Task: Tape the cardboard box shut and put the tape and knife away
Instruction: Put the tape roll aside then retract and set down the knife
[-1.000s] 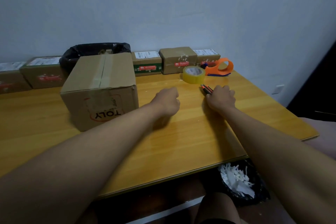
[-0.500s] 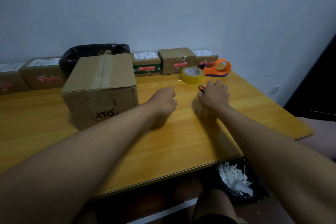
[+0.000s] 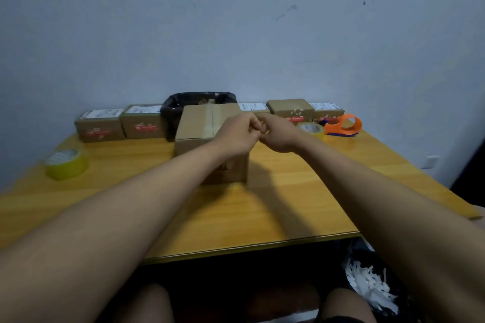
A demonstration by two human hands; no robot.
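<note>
A brown cardboard box (image 3: 199, 123) stands on the wooden table (image 3: 236, 217), its top flaps closed with a strip of tape along the seam. My left hand (image 3: 236, 134) and my right hand (image 3: 280, 134) are raised and meet in front of the box's right top corner, fingers curled around the small knife. The knife itself is almost wholly hidden inside them. One yellowish tape roll (image 3: 312, 129) lies just behind my right hand. A second tape roll (image 3: 65, 164) lies at the table's left edge.
An orange tape dispenser (image 3: 343, 126) sits at the back right. Several small parcels (image 3: 101, 126) line the wall, with a black bin bag (image 3: 181, 102) behind the box. A bin of shredded paper (image 3: 367, 283) stands under the table's right side.
My right hand closed over the knife on the table and lifted it. Both hands rose and came together in front of the box. My view swung left, so the left roll now shows.
</note>
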